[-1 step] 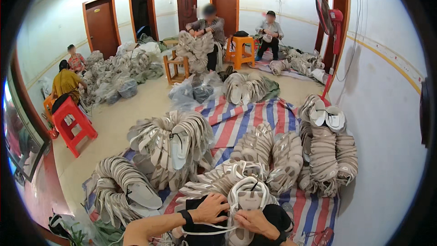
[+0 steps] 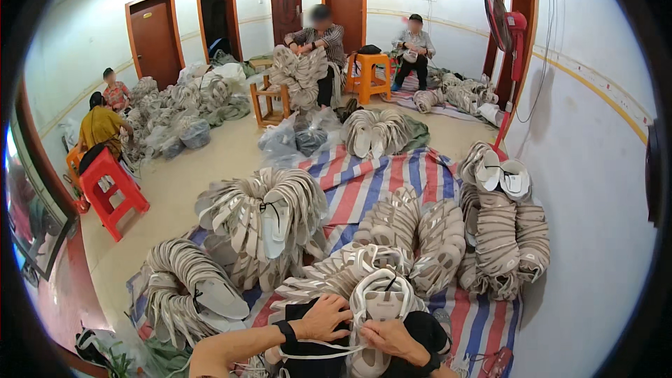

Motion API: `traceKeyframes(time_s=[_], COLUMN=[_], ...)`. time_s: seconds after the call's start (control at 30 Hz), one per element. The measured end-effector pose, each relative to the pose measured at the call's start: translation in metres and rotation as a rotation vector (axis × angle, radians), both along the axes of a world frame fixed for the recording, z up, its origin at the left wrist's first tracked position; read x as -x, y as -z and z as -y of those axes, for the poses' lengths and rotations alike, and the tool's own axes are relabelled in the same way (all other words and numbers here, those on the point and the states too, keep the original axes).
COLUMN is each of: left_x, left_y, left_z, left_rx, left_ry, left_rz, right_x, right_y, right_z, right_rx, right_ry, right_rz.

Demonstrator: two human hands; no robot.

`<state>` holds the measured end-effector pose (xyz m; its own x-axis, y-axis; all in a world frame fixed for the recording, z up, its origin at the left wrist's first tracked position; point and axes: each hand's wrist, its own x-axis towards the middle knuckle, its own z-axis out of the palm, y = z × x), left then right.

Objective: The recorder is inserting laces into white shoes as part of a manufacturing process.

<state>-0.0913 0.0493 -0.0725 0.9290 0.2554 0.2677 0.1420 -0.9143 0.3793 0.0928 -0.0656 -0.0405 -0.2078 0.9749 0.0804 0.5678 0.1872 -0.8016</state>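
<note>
A beige-and-white shoe upper (image 2: 383, 301), its tongue facing up, lies across my lap between black-clad knees. My left hand (image 2: 323, 319) has its fingers curled at the upper's left edge. My right hand (image 2: 393, 340) is closed over the front of the upper, pinching a white shoelace (image 2: 318, 355). That lace stretches in a loop to the left, below my left hand. The fingertips of both hands are partly hidden. Directly beyond is a tied bundle of similar uppers (image 2: 329, 276).
Several ringed bundles of uppers (image 2: 262, 210) stand on a striped tarp (image 2: 357, 189). Other bundles (image 2: 498, 238) are piled by the right wall. A red stool (image 2: 115, 192) is at left; a red fan (image 2: 516, 35) stands at right. Several people work among heaps at the back.
</note>
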Motion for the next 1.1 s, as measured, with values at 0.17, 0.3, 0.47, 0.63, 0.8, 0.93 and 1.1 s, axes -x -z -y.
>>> traceKeyframes(time_s=[0.17, 0.3, 0.47, 0.63, 0.8, 0.93, 1.1], left_x=[-0.0002, 0.0004, -0.0003, 0.0005, 0.0003, 0.0003, -0.0005], left_y=[-0.0011, -0.0001, -0.0022, -0.0027, -0.0025, -0.0011, -0.0027], left_z=[0.0009, -0.001, -0.0012, -0.0005, 0.0011, 0.0027, 0.0012], left_rx=[-0.031, -0.013, -0.02, -0.029, 0.004, 0.014, -0.023], left_ry=[-0.005, -0.001, -0.004, -0.004, -0.007, -0.012, -0.025], left_rz=[-0.03, -0.072, -0.032, -0.037, -0.043, -0.034, -0.007], right_x=[0.0, 0.0012, 0.0021, 0.0031, 0.0017, 0.0035, 0.0025], right_y=[-0.0033, -0.0036, -0.0031, -0.0062, -0.0023, -0.0057, -0.0027], right_z=[0.0033, 0.001, 0.0006, -0.0002, 0.0001, 0.0003, -0.0008], right_rx=[0.065, -0.001, 0.006, -0.013, -0.035, -0.041, -0.027], right_ry=[0.006, 0.014, 0.025, 0.028, 0.028, 0.036, 0.024], right_rz=[0.011, 0.119, 0.116, 0.124, 0.152, 0.128, 0.076])
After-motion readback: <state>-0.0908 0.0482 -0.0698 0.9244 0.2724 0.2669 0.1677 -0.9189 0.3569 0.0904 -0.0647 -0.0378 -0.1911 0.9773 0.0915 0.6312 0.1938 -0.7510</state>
